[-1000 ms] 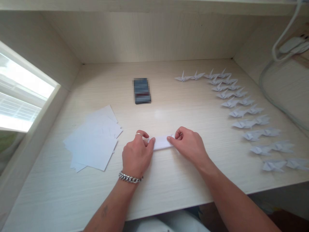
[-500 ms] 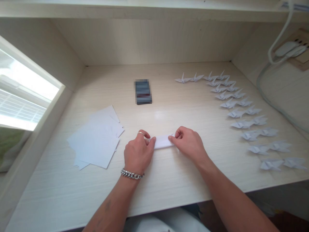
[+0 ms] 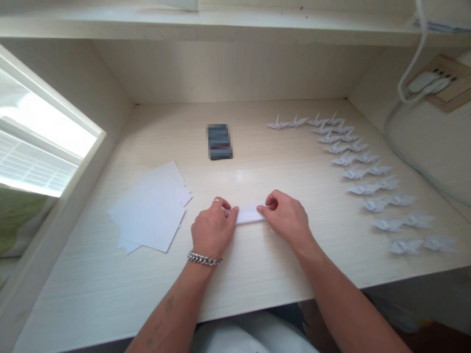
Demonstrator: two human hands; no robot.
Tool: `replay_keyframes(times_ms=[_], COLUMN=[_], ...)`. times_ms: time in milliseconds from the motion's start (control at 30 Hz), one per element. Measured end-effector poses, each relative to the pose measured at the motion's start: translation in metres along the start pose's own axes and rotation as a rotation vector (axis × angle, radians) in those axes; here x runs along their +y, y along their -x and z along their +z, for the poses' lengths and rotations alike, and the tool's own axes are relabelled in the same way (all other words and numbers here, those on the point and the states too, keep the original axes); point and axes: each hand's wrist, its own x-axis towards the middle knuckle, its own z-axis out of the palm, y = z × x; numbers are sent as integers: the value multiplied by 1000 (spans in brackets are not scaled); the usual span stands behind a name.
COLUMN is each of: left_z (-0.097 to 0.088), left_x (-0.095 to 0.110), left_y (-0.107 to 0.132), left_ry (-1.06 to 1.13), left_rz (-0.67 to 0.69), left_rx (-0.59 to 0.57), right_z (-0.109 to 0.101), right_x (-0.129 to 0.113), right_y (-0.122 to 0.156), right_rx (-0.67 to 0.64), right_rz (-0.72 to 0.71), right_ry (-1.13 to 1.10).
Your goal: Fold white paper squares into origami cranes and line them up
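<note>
Left hand [image 3: 213, 229] and right hand [image 3: 285, 218], fingers [image 3: 271, 200] closed on either end of a folded white paper strip [image 3: 250, 214] lying on the desk [image 3: 110, 279]; finished origami cranes [image 3: 362, 188] in a long double curve, a pile of flat, unfolded sheets [image 3: 149, 211] left

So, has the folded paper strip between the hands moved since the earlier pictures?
No, the folded paper strip lies about where it did, below and right of the pixelated dark object; only the camera view has shifted.
</note>
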Motion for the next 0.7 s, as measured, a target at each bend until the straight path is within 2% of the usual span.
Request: replay_keyframes(times_ms=[67,133,167,233,300,433,633,700], left_z=[0,0,-1,0,0,1,-6,-6], left_x=[1,1,1,2,2,0,-18,-23], left_y=[0,0,0,1,2,2,-1,5], left_ry=[-10,-11,-8,-3,-2,0,-51,-18], left_rz=[1,2,2,0,1,-8,-52,26], left_rx=[2,3,3,6,9,38,98,166], right_z=[6,12,15,18,20,21,22,23], right_x=[-2,-5,-6,-8,-11,-17,-22,-23], right_y=[5,12,16,25,35,51,57,58], right_rx=[56,43,23,19,33,46,25,28], right_rz=[-217,-449,-537,-619,-644,-602,-558,-553], right_ry=[-5,30,58,125,193,244,245,244])
